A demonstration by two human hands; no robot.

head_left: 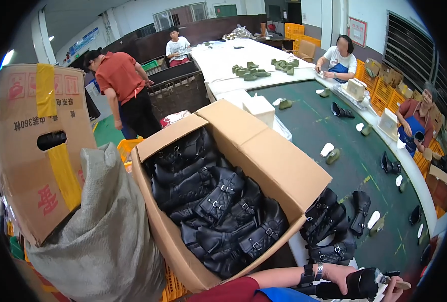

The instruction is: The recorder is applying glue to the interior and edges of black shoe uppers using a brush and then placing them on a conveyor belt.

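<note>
My left hand point(338, 275), its wrist in a metal-band watch point(319, 271), is wrapped round a black boot point(362, 284) low at the right. Close by its far end, my right hand point(394, 290) has its fingers closed on a small pale, tan-ended piece that I cannot make out. Just beyond the hands, several black buckled boots point(329, 221) are heaped at the belt's near edge. A white insole point(373, 219) and an olive-green foot-shaped piece point(377, 226) lie next to a boot point(360, 212) on the green conveyor belt point(344, 173).
Left of me stands an open cardboard box point(278, 171) full of black boots point(223, 201). A grey woven sack point(107, 236) leans by a taped carton point(42, 116). Across the belt sit two people point(341, 63) point(417, 121); a person in red point(120, 80) bends at the back left.
</note>
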